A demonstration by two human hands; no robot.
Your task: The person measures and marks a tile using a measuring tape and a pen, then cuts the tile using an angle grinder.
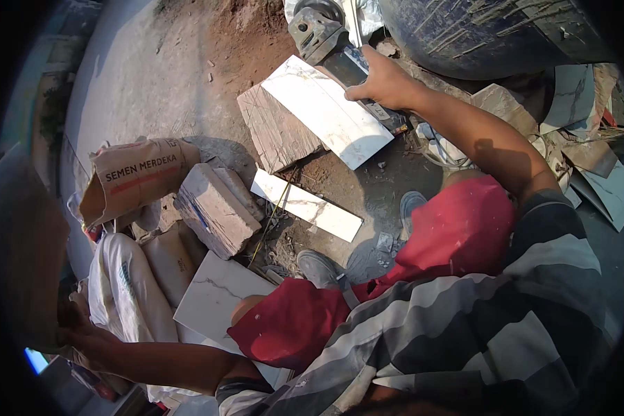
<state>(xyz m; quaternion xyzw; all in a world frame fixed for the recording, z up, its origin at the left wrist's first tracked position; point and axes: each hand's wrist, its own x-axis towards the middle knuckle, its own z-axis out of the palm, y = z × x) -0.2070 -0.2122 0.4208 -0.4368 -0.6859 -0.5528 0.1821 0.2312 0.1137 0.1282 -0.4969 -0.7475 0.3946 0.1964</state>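
At one o'clock, the grinder (343, 67) is held in the curled right hand (381, 80), by the tile (327, 114) at twelve. At eight, the left hand's (82, 338) grip cannot be told. One strip (313, 209) seems cut; what is left cannot be seen.

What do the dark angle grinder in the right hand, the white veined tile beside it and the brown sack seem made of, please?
Grey-headed dark angle grinder: dull metallic-grey head, likely metal; dark body, perhaps plastic.
White veined rectangular tile: probably glazed ceramic or porcelain, from its bright glare.
Brown printed sack: apparently matte paper, given its stiff, creased folds.
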